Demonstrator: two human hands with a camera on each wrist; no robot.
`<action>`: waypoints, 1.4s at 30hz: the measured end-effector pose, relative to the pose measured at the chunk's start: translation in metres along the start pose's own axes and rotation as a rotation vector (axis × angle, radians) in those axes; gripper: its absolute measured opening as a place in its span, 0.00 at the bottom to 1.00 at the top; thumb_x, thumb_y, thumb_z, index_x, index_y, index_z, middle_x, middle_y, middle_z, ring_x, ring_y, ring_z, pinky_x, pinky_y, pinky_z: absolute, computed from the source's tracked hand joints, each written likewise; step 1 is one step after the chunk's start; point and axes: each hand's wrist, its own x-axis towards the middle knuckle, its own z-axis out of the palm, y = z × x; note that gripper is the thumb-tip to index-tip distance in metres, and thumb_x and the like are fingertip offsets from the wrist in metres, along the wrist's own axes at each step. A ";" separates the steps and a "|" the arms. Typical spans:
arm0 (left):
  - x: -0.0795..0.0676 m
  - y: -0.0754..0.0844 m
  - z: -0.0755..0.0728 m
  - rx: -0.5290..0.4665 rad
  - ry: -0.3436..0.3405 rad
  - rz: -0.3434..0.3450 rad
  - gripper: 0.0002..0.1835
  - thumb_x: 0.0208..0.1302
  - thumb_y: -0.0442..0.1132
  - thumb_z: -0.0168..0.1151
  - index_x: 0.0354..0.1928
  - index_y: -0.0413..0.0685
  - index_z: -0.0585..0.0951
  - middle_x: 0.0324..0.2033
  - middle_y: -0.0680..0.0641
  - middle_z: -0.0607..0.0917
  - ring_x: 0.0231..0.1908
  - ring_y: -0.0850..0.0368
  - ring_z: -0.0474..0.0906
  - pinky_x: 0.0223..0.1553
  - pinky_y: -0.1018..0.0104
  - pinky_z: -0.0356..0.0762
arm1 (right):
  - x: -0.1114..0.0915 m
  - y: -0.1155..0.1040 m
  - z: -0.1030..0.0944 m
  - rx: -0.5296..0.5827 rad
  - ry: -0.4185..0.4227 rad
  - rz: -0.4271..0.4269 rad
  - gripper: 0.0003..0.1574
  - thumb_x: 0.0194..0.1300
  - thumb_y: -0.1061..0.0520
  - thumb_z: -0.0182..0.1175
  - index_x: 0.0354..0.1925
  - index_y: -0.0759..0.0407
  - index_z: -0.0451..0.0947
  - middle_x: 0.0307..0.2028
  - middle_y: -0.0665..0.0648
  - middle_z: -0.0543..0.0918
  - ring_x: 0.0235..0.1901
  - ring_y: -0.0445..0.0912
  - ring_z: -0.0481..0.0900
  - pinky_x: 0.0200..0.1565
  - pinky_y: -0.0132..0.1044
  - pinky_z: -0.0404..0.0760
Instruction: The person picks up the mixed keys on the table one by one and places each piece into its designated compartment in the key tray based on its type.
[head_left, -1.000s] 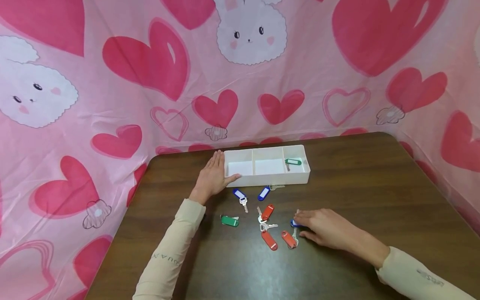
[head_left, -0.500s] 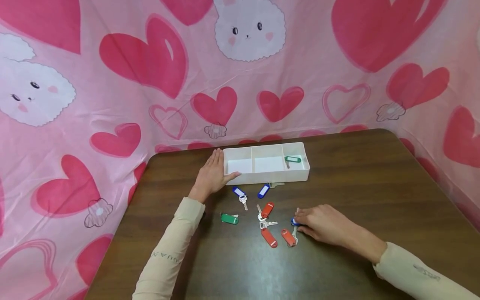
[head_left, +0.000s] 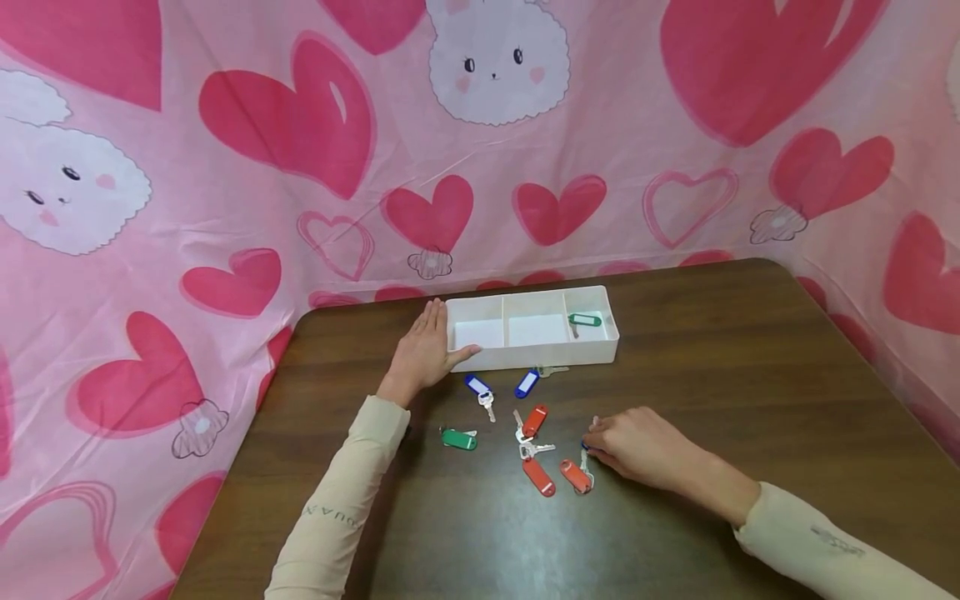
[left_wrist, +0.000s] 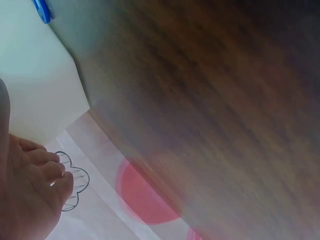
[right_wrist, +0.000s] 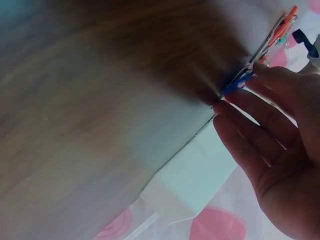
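My left hand (head_left: 423, 354) rests against the left end of a white three-compartment tray (head_left: 540, 358), fingers straight and thumb along its front wall. With thumb and fingertips, my right hand (head_left: 645, 446) pinches a blue key tag (right_wrist: 237, 82) low at the tabletop; the fingers cover most of it in the head view, and its key points toward me. Just left of that key lies a red key tag (head_left: 576, 477). Two more red tags, one above (head_left: 536, 421) and one below (head_left: 538, 477), lie with their keys close together. In the tray's right compartment is a green key tag (head_left: 585, 320).
Two blue key tags, one left (head_left: 477, 385) and one right (head_left: 527, 383), lie with keys before the tray. A green key tag (head_left: 458, 439) lies nearer the left forearm. The brown table (head_left: 465, 542) meets a pink heart-patterned cloth (head_left: 255, 200) behind and at the sides.
The right hand's fingers have drawn together on the blue key tag, covering more of it, and the hand has shifted slightly left. The left hand stays at the tray.
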 end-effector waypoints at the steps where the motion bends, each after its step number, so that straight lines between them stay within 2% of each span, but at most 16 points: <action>1: 0.000 0.000 0.000 -0.001 -0.002 -0.001 0.62 0.68 0.79 0.46 0.83 0.35 0.47 0.84 0.36 0.52 0.85 0.41 0.45 0.84 0.51 0.49 | 0.000 0.000 0.000 -0.006 0.007 -0.007 0.09 0.63 0.55 0.76 0.43 0.53 0.93 0.34 0.51 0.94 0.29 0.40 0.88 0.33 0.28 0.85; 6: 0.000 0.000 0.002 -0.003 -0.019 -0.008 0.63 0.68 0.80 0.45 0.84 0.36 0.45 0.84 0.36 0.50 0.85 0.42 0.43 0.84 0.51 0.49 | 0.000 0.001 0.000 -0.008 0.020 -0.013 0.07 0.61 0.56 0.76 0.40 0.54 0.93 0.32 0.50 0.93 0.26 0.38 0.84 0.32 0.27 0.83; 11: 0.000 0.001 0.002 0.005 -0.012 -0.006 0.63 0.68 0.80 0.46 0.83 0.35 0.46 0.84 0.36 0.51 0.85 0.41 0.45 0.84 0.51 0.49 | -0.002 0.003 -0.005 0.008 0.031 0.013 0.07 0.60 0.58 0.77 0.39 0.53 0.92 0.33 0.50 0.93 0.33 0.42 0.90 0.39 0.37 0.91; 16: 0.000 0.001 0.002 0.020 -0.002 -0.001 0.63 0.68 0.80 0.45 0.83 0.33 0.47 0.84 0.35 0.52 0.85 0.42 0.46 0.84 0.53 0.49 | -0.004 0.003 -0.014 -0.006 0.067 0.021 0.09 0.59 0.59 0.77 0.40 0.54 0.92 0.38 0.53 0.94 0.39 0.47 0.93 0.41 0.43 0.92; 26: 0.000 0.001 0.002 0.010 -0.003 -0.002 0.62 0.68 0.79 0.46 0.83 0.34 0.47 0.84 0.36 0.52 0.85 0.42 0.45 0.84 0.52 0.49 | -0.006 0.006 -0.031 0.003 0.158 0.028 0.16 0.58 0.60 0.78 0.46 0.56 0.92 0.41 0.53 0.94 0.39 0.47 0.93 0.41 0.43 0.92; 33: 0.000 0.001 0.001 0.007 0.012 0.001 0.62 0.68 0.79 0.46 0.83 0.34 0.48 0.84 0.36 0.53 0.85 0.42 0.46 0.84 0.51 0.51 | -0.004 0.008 -0.034 0.012 0.225 0.019 0.13 0.57 0.61 0.79 0.42 0.56 0.91 0.35 0.50 0.93 0.32 0.42 0.89 0.38 0.38 0.91; 42: -0.001 0.001 0.001 -0.010 0.012 -0.004 0.62 0.68 0.79 0.47 0.83 0.34 0.48 0.84 0.35 0.53 0.85 0.42 0.46 0.84 0.51 0.51 | -0.002 0.009 -0.041 0.079 0.258 0.102 0.13 0.59 0.59 0.78 0.44 0.55 0.91 0.35 0.48 0.93 0.29 0.36 0.85 0.37 0.34 0.90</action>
